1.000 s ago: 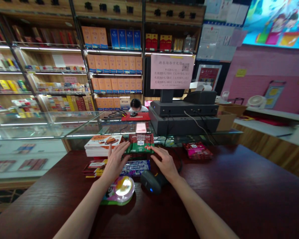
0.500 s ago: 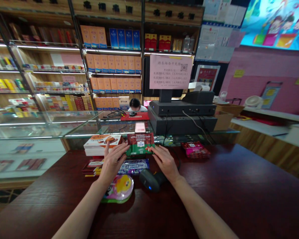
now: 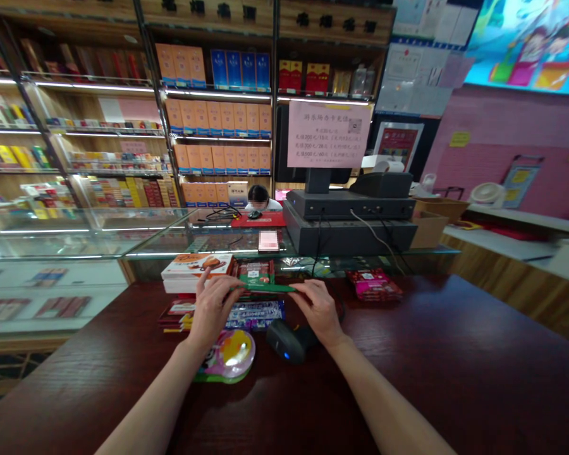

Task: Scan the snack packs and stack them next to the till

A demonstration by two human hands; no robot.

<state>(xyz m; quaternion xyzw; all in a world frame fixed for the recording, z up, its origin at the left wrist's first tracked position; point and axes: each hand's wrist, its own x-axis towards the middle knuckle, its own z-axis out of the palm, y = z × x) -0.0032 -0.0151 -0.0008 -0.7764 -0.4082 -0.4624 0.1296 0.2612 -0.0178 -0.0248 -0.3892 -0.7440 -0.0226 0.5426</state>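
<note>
Between my hands is a green-and-brown packet of almond dark chocolate (image 3: 268, 288), turned nearly edge-on. My left hand (image 3: 217, 303) pinches its left end, and my right hand (image 3: 318, 309) pinches its right end. Just behind it lies a similar chocolate packet (image 3: 253, 270), next to a white-and-orange box (image 3: 196, 268). Below the hands are a blue-and-white long packet (image 3: 258, 314) and some red packs (image 3: 173, 316), partly covered by my left hand. A black barcode scanner (image 3: 285, 340) with a blue light lies between my forearms. Left of it sits a colourful panda-and-chick package (image 3: 232, 354).
Pink-red packets (image 3: 373, 284) are stacked on the dark wooden table (image 3: 431, 379) to the right. Beyond stand a glass counter (image 3: 203, 243) and a black cash register with monitor (image 3: 351, 230). A person (image 3: 257, 197) is behind the counter; stocked shelves line the wall.
The chocolate packet has tipped from facing me to almost edge-on, uncovering the similar packet behind it. Both hands keep hold of its ends; the view has shifted slightly.
</note>
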